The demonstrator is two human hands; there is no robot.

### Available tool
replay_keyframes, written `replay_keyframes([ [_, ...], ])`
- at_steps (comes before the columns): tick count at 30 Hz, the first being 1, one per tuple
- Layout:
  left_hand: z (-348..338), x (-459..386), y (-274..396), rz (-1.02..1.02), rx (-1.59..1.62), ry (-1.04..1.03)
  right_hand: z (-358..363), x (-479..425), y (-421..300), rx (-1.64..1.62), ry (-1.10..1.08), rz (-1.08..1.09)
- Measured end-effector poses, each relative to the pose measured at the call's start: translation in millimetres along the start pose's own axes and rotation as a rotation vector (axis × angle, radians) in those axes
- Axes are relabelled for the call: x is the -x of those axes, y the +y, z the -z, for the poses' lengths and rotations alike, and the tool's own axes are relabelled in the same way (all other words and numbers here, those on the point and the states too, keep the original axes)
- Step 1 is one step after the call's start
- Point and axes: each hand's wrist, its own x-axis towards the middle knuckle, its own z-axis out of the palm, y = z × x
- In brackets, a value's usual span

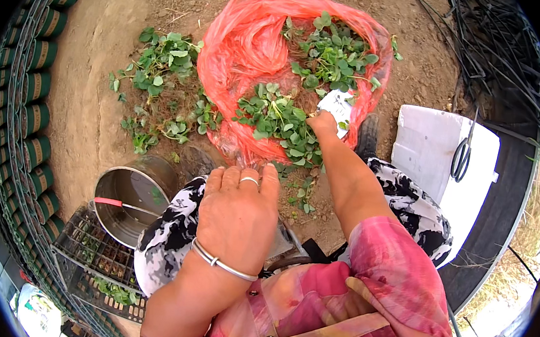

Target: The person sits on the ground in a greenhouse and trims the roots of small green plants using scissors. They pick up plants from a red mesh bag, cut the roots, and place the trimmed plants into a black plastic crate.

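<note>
My left hand point(240, 207), with a ring and a bracelet, is raised in front of me, back upward, and appears to hold nothing. My right hand point(324, 124) reaches to the near right part of a spread red plastic bag point(261, 47), its fingers at a white patterned piece point(337, 104); whether it grips this is hard to tell. Leafy seedlings with bare roots point(281, 116) lie in the bag beside that hand, and another bunch of seedlings point(335, 54) rests farther back in it. More seedlings point(163, 63) lie on the soil left of the bag.
A metal pot point(137, 176) with a pink-handled tool point(108, 201) stands at left by a black plastic crate point(99, 245). Green pots point(38, 119) line the far left. Black scissors point(462, 156) lie on a white foam box point(426, 139) at right, near black strips point(501, 54).
</note>
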Motion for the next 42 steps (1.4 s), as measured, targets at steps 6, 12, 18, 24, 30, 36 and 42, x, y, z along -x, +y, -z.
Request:
replay_keyframes([
  [6,-1.6,-2.0,-3.2,0.043,0.003,0.006,35.5,5.8,32.9,-0.237,0.122,0.285],
  [12,4.2,-8.0,-8.7,0.031,0.048,0.046,92.1,7.6,52.6,-0.444,-0.045,0.476],
  [18,11.6,-17.5,-9.8,0.065,0.059,0.031,169.9,50.6,39.0,-0.441,-0.207,0.673],
  [24,12.9,-33.3,-9.2,0.103,0.417,0.185,242.7,159.7,-0.1,-0.671,-0.500,0.791],
  [30,12.8,-41.3,-11.3,0.125,0.623,0.274,269.9,237.5,1.1,-0.777,-0.591,0.965],
  [36,-4.9,-44.3,-0.3,0.176,1.081,-0.205,270.9,266.7,1.4,-0.961,-0.588,1.019],
  [42,-1.2,-31.3,32.4,0.305,1.664,-0.241,280.8,267.7,1.7,-0.974,-0.623,1.077],
])
